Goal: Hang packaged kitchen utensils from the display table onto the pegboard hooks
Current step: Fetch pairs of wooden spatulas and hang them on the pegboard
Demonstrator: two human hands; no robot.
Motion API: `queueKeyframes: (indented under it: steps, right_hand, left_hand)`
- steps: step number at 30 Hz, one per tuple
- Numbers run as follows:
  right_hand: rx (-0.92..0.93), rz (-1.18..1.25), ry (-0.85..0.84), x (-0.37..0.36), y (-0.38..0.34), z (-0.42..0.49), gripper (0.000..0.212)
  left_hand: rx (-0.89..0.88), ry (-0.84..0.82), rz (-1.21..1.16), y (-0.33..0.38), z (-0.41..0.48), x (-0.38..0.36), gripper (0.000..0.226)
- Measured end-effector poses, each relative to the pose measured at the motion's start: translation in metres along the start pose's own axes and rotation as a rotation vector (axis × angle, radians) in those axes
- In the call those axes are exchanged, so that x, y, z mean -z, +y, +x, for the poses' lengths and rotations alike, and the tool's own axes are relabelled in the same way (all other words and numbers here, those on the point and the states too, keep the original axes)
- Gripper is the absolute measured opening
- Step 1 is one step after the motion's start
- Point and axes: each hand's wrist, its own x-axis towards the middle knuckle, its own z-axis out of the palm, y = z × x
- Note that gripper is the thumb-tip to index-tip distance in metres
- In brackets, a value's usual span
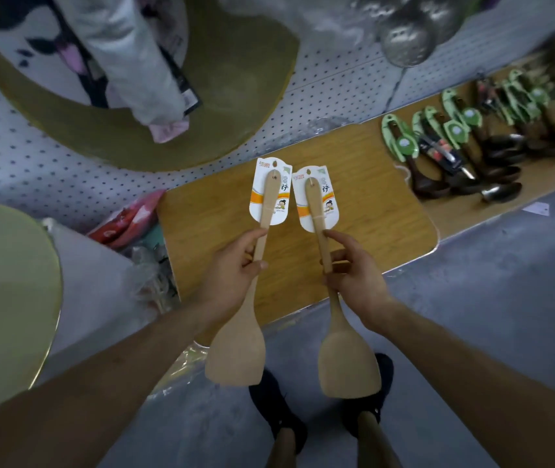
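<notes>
Left hand [232, 265]: it holds the handle of the left wooden spatula [237, 352] about at the middle. The thumb lies along the handle and the other fingers are curled round it from below, so the grip is narrow and closed on the wood.
Right hand [353, 271]: it holds the right wooden spatula [348, 363] in the same manner. One fingertip presses on the handle just under the card and the other fingers are curled round the handle lower down.
Left spatula: it is in the air above the front part of the display table [208, 224]. The handle end points to the pegboard [32, 157], and the broad blade points back to the person, over the floor [505, 282].
Right spatula: it is beside the left one, almost parallel, with the blade above the person's dark shoes [276, 407].
Cards: each handle end carries a white card with an orange band, the left card [282, 204] and the right card [330, 207]. Their edges are just beside each other; I cannot tell if they touch.
Table, right part: a row of dark spoons [455, 140] on green cards lies there, well apart from both hands.
Pegboard: a big round olive board [235, 96] is in front of it, and shiny metal ladles [404, 42] are at the top.
</notes>
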Motion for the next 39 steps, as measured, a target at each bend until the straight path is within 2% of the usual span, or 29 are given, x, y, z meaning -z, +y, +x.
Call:
queueKeyframes:
  steps: [6,13,20,25,30,34,39]
  right_hand:
    - [0.053,0.126,0.093,0.078,-0.019,-0.042,0.073]
    - [0.075,0.237,0.268,0.194,-0.018,-0.097,0.068]
    - [0.060,0.368,0.469,0.329,-0.021,-0.153,0.052]
    - [0.120,0.351,0.574,0.445,-0.040,-0.179,0.035]
    - [0.204,0.276,0.656,0.555,-0.075,-0.207,0.039]
    - [0.266,0.232,0.667,0.629,-0.099,-0.215,0.028]
    - [0.302,0.215,0.697,0.712,-0.119,-0.198,0.027]
  left_hand:
    - [-0.065,-0.224,-0.026,0.083,0.006,-0.028,0.060]
    - [-0.105,-0.342,-0.024,0.185,0.010,-0.098,0.069]
    - [-0.138,-0.382,-0.038,0.318,0.003,-0.196,0.048]
    - [-0.255,-0.385,-0.007,0.431,0.002,-0.259,0.027]
    - [-0.415,-0.391,-0.010,0.541,0.008,-0.311,0.019]
    - [-0.528,-0.393,-0.018,0.619,0.029,-0.342,0.020]
    - [-0.610,-0.355,0.042,0.698,0.077,-0.382,0.018]
